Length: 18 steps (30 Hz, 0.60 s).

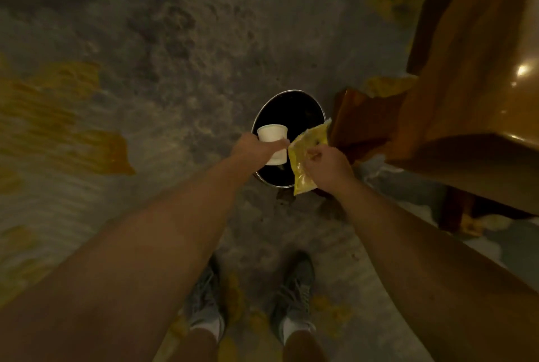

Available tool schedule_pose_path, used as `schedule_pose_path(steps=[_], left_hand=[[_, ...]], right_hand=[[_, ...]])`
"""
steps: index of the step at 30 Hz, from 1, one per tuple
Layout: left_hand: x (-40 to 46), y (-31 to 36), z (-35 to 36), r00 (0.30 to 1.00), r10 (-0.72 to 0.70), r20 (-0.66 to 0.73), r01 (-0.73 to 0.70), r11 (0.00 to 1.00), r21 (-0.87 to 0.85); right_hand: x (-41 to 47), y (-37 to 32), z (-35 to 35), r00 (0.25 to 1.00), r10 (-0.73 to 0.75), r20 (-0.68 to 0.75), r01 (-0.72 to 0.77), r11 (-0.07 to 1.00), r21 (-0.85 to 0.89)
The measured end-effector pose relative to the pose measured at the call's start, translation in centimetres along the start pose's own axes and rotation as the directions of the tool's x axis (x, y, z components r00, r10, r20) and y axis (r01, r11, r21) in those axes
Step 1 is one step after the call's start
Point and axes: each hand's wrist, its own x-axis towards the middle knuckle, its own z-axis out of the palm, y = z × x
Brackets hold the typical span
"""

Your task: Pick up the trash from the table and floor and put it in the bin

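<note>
Head view, looking straight down: both bare arms reach out over the bin (303, 105), a round metal-rimmed can with a dark inside, standing on the worn grey floor (175, 41). The left hand (252, 147) is wrapped around a white paper cup (273, 143), holding it over the near left part of the opening, its mouth tipped to the far side. The right hand (328, 164) pinches a yellow plastic wrapper (306, 157) between thumb and fingers; it hangs over the bin's right rim, just beside the cup. To the right stands the wooden table (472, 99), one leg close beside the bin. At the near edge, 2 grey shoes (294, 297) are planted on the floor among yellow patches.
</note>
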Motion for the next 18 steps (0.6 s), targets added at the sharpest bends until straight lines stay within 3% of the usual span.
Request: schedule_pose_path(steps=[4, 8, 13, 18], left_hand=[[0.1, -0.5, -1.0, 1.0, 0.019, -0.015, -0.018, 0.999, 0.039], [-1.4, -0.7, -3.0, 0.996, 0.076, -0.049, -0.073, 0.995, 0.066], [-5.5, 0.4, -6.3, 0.987, 0.116, -0.11, -0.115, 0.993, 0.015], [-11.6, 2.8, -9.6, 0.96, 0.268, -0.079, -0.259, 0.96, 0.104]], right_hand=[[0.4, -0.4, 0.2, 0.998, 0.043, 0.039, -0.047, 0.993, 0.112], [-1.8, -1.3, -0.8, 0.996, 0.025, 0.091, -0.034, 0.994, 0.1], [-6.6, -2.6, -3.0, 0.996, -0.083, 0.043, 0.085, 0.995, -0.046], [-13.5, -4.7, -5.0, 0.987, -0.16, -0.025, 0.161, 0.987, 0.03]])
